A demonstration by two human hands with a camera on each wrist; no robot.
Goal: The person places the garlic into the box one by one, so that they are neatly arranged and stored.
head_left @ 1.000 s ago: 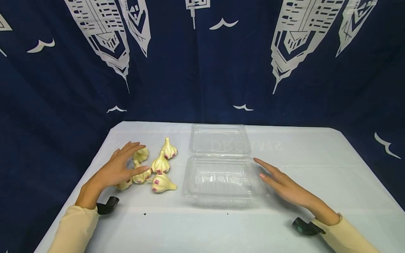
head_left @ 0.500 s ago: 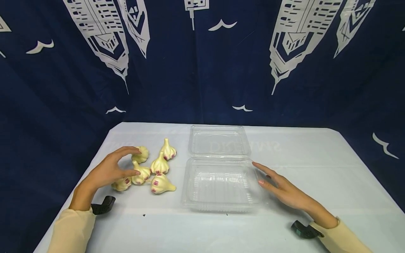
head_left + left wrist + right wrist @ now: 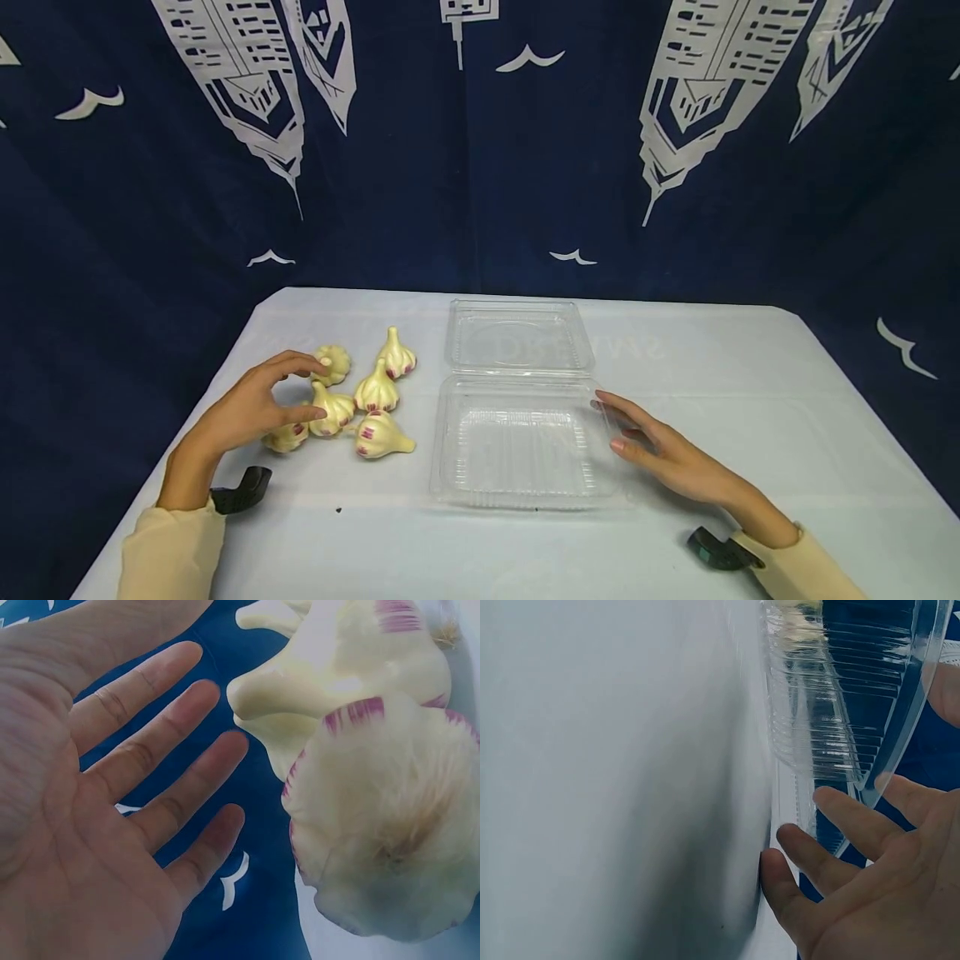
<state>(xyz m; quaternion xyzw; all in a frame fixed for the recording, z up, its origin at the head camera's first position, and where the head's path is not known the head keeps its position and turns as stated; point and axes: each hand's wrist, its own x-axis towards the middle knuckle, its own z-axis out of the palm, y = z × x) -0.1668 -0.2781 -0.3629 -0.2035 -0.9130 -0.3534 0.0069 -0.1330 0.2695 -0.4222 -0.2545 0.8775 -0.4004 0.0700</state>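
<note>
My left hand (image 3: pixel 243 408) is held at the left group of garlic bulbs, thumb and fingers spread on either side of one garlic bulb (image 3: pixel 332 412). In the left wrist view, the straight fingers (image 3: pixel 161 746) are apart from the nearest garlic bulb (image 3: pixel 382 825). More pale bulbs with purple marks lie around it, including one garlic bulb (image 3: pixel 382 435) on its side. My right hand (image 3: pixel 678 462) is at the right rim of a clear plastic clamshell container (image 3: pixel 517 487), fingertips at its wall. Its hinged lid (image 3: pixel 517 333) lies back, away from me.
The white tabletop (image 3: pixel 420 550) carries everything. Behind it hangs a dark blue patterned cloth (image 3: pixel 420 192). A black wrist device (image 3: pixel 243 492) sits on the left wrist, another black wrist device (image 3: pixel 723 550) on the right. A tiny dark speck (image 3: pixel 338 510) lies in front.
My left hand has drawn slightly left, its upper fingers lower and more bent. The container's front edge now appears nearer to me. My right hand stays beside its rim, and the bulbs look unmoved.
</note>
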